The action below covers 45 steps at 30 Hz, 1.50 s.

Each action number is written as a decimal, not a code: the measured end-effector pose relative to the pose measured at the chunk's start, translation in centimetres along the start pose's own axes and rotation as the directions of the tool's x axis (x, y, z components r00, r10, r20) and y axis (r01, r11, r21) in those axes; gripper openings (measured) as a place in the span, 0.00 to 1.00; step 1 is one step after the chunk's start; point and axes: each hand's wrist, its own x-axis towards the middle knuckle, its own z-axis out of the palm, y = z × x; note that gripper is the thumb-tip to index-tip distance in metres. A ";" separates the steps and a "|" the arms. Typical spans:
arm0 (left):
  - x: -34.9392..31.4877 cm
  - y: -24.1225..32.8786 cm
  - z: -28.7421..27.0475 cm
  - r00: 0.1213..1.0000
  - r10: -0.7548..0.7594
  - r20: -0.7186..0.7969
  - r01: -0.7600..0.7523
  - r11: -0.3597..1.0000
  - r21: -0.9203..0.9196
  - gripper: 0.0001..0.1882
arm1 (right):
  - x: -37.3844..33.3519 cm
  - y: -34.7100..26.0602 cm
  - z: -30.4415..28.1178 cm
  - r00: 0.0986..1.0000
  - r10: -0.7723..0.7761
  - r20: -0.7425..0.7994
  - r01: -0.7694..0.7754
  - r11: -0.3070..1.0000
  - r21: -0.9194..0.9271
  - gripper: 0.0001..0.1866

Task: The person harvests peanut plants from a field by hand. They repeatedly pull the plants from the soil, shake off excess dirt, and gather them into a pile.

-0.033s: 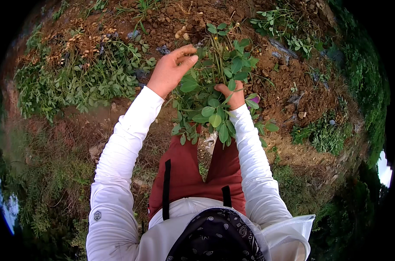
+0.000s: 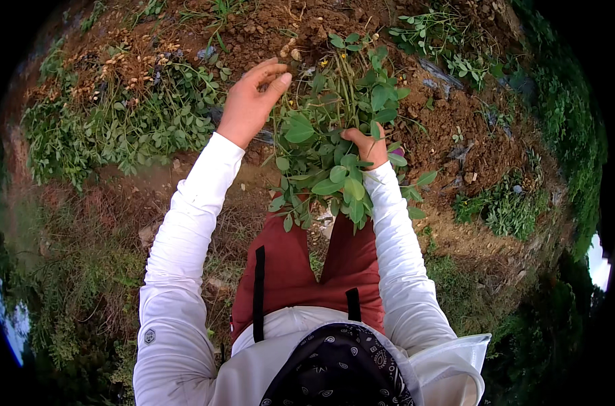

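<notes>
My view: I look down through the head camera at two bare hands set apart from each other, over reddish-brown soil.
Leafy bunch: the green leafy bunch is in front of the person, its stems pointing away and its lower leaves overlapping the trousers in my view.
Right hand: I see the right hand clamped on the bunch partway along, thumb across the stems; the leaves hide most of its fingers from me.
Left hand: the left hand is raised just left of the stems, fingers curled loosely, with a gap between them and the thumb; I make out nothing in its grasp.
Loose pods: a few pale pods show just beyond the left fingertips; I cannot tell whether they hang from roots or lie on the ground.
Left pile: well to the left I see a pile of leafy plants, tan pods clustered along its far edge.
Right side: more green plants lie on the ground, with a dark strip of film farther up.
Sleeves: both are white, reaching the wrists.
</notes>
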 end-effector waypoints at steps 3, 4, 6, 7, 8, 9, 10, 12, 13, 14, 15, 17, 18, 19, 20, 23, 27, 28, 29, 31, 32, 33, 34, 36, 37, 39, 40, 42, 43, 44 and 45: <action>3.2 -3.5 -2.1 0.966 -0.010 -0.257 0.074 0.968 0.240 0.47 | -0.4 -2.5 -2.3 0.974 0.227 0.017 -0.211 0.875 0.436 0.07; 4.3 -4.6 -1.4 0.962 -0.206 -0.181 0.239 0.954 0.181 0.52 | -0.4 -1.0 -4.0 0.952 0.305 0.013 -0.273 0.832 0.482 0.08; 5.4 -6.9 1.4 0.927 -0.372 0.037 0.373 0.928 -0.005 0.57 | -0.9 -3.2 -5.5 0.939 0.153 0.308 -0.304 0.789 0.534 0.17; 5.9 -7.9 3.0 0.934 -0.350 0.072 0.356 0.925 -0.132 0.56 | -1.2 -2.9 -5.6 0.927 -0.014 0.375 -0.269 0.674 0.688 0.19; 7.1 -8.9 3.6 0.941 -0.325 0.092 0.337 0.916 -0.219 0.55 | -1.5 -2.9 -5.7 0.896 -0.190 0.401 -0.250 0.530 0.810 0.20; 8.8 -9.0 3.8 0.947 -0.306 0.100 0.322 0.897 -0.302 0.55 | -2.2 -4.9 -5.3 0.927 -0.140 0.348 -0.205 0.587 0.783 0.19; 9.4 -9.5 3.7 0.957 -0.263 0.121 0.288 0.911 -0.294 0.54 | -2.5 -5.4 -5.4 0.929 -0.152 0.336 -0.183 0.601 0.778 0.17; 10.8 -8.1 5.4 0.967 -0.166 0.195 0.219 0.931 -0.292 0.54 | -4.3 -6.9 -6.8 0.961 -0.113 0.252 -0.133 0.610 0.781 0.17; 11.3 -5.8 6.6 0.945 -0.211 0.250 0.268 0.938 -0.220 0.54 | -4.9 -6.7 -8.2 0.959 -0.123 0.256 -0.136 0.593 0.793 0.19; 11.4 -4.8 6.9 0.921 -0.264 0.285 0.312 0.940 -0.136 0.53 | -4.8 -6.2 -9.2 0.924 -0.236 0.302 -0.094 0.626 0.774 0.20; 11.6 -4.9 7.3 0.901 -0.320 0.292 0.367 0.922 -0.123 0.50 | -4.5 -6.0 -10.4 0.915 -0.228 0.333 -0.107 0.658 0.745 0.21; 11.7 -5.9 7.9 0.847 -0.393 0.358 0.461 0.878 -0.127 0.44 | -4.4 -5.5 -11.4 0.945 -0.136 0.297 -0.114 0.716 0.689 0.19; 11.9 -6.3 8.7 0.809 -0.403 0.428 0.500 0.855 -0.139 0.43 | -3.7 -2.8 -14.4 0.937 -0.054 0.346 -0.164 0.806 0.569 0.17; 11.5 -8.1 9.5 0.749 -0.372 0.548 0.536 0.826 -0.172 0.44 | -3.0 0.2 -17.4 0.921 0.031 0.389 -0.214 0.873 0.438 0.17; 11.2 -8.9 9.7 0.686 -0.337 0.645 0.576 0.792 -0.199 0.46 | -2.8 1.4 -18.4 0.947 0.111 0.301 -0.204 0.933 0.297 0.17; 7.6 -6.5 10.6 0.588 -0.172 0.790 0.746 0.492 -0.448 0.55 | -1.6 0.2 -16.5 0.984 0.172 -0.050 -0.166 0.981 0.100 0.11; 3.3 -4.5 17.1 0.805 -0.342 0.485 0.541 0.758 -0.365 0.40 | 0.4 3.0 -11.7 0.942 0.162 -0.293 -0.180 0.983 -0.037 0.20; 2.4 -4.4 19.5 0.846 -0.286 0.449 0.461 0.817 -0.348 0.36 | 0.7 3.2 -10.3 0.935 0.166 -0.314 -0.177 0.984 -0.007 0.20; 2.2 -6.3 21.1 0.863 -0.323 0.388 0.459 0.824 -0.334 0.33 | 1.2 4.3 -8.7 0.929 0.143 -0.342 -0.114 0.988 0.102 0.20; 0.3 -13.3 24.9 0.944 -0.329 -0.010 0.317 0.918 -0.240 0.26 | 1.7 4.3 -5.7 0.907 0.276 -0.319 -0.122 0.896 0.427 0.26; -0.2 -13.2 25.3 0.932 -0.361 0.009 0.343 0.876 -0.340 0.23 | 1.6 5.3 -4.6 0.787 0.407 -0.463 -0.186 0.873 0.451 0.34; -1.0 -11.9 25.5 0.919 -0.392 0.031 0.365 0.822 -0.436 0.20 | 1.1 5.8 -5.5 0.775 0.591 -0.223 -0.459 0.769 0.445 0.36; -1.5 -12.9 26.0 0.914 -0.405 0.033 0.386 0.840 -0.381 0.17 | 0.3 6.3 -6.4 0.670 0.742 0.020 -0.696 0.618 0.366 0.39; -2.6 -14.7 26.3 0.902 -0.431 0.016 0.419 0.868 -0.267 0.15 | -1.0 6.4 -6.0 0.635 0.763 0.117 -0.737 0.554 0.387 0.38; -3.3 -15.4 26.7 0.924 -0.382 0.012 0.379 0.912 -0.158 0.15 | -1.6 9.7 -6.3 0.633 0.754 0.179 -0.726 0.497 0.476 0.34; -3.3 -14.5 27.3 0.902 -0.428 0.055 0.421 0.844 -0.334 0.15 | -2.0 13.3 -6.5 0.733 0.657 0.176 -0.601 0.505 0.620 0.28; -3.2 -14.1 27.5 0.889 -0.452 0.069 0.438 0.796 -0.418 0.15 | -2.0 13.5 -6.3 0.815 0.569 0.110 -0.484 0.564 0.669 0.26; -2.3 -10.3 27.7 0.942 -0.312 0.126 0.322 0.945 -0.063 0.21 | -1.4 13.5 -7.9 0.853 0.508 0.121 -0.380 0.445 0.811 0.17; -1.8 -7.9 27.4 0.958 -0.220 0.183 0.178 0.958 0.224 0.31 | -0.8 13.8 -10.3 0.773 0.611 0.169 -0.472 0.376 0.797 0.17; -1.6 -5.6 26.4 0.968 -0.225 0.112 0.185 0.939 0.289 0.28 | 0.3 12.4 -10.0 0.782 0.607 0.140 -0.463 0.417 0.782 0.15; -1.5 -4.3 25.9 0.990 -0.103 0.100 0.056 0.918 0.392 0.27 | 0.8 9.4 -9.9 0.842 0.539 -0.026 -0.337 0.563 0.755 0.13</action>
